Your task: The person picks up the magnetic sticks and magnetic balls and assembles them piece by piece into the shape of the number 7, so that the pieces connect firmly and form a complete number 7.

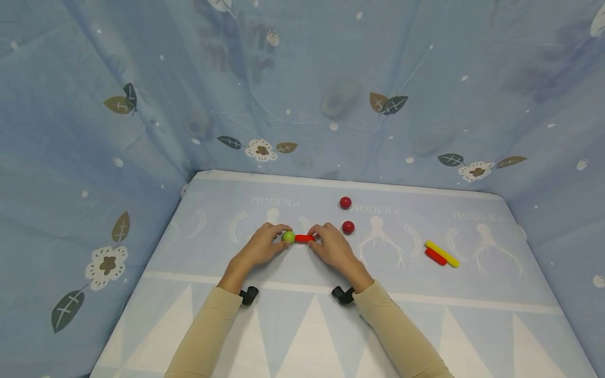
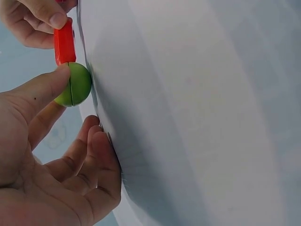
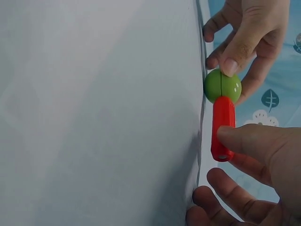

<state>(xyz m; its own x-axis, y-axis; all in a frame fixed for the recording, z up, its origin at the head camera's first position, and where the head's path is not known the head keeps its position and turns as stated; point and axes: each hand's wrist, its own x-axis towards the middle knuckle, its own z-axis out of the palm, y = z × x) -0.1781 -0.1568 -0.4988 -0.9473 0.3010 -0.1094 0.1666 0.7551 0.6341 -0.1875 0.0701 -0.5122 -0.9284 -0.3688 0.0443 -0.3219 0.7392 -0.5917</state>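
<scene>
green ball (image 3: 214,85) is pinched by the left hand (image 1: 262,244), red stick (image 3: 223,114) by the right hand (image 1: 333,245), probably best pressed together dead straight

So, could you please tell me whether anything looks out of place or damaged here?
Nothing looks spilled or broken. The thin dark line across the green ball in the left hand may simply be a seam. The one mild oddity is the tablecloth: its antler print appears upside down, antlers spreading toward the camera.

Pinches a red stick (image 3: 223,114) in the right hand (image 3: 277,165), touching a green ball (image 3: 220,86) pinched in the left hand (image 3: 257,36).
</scene>
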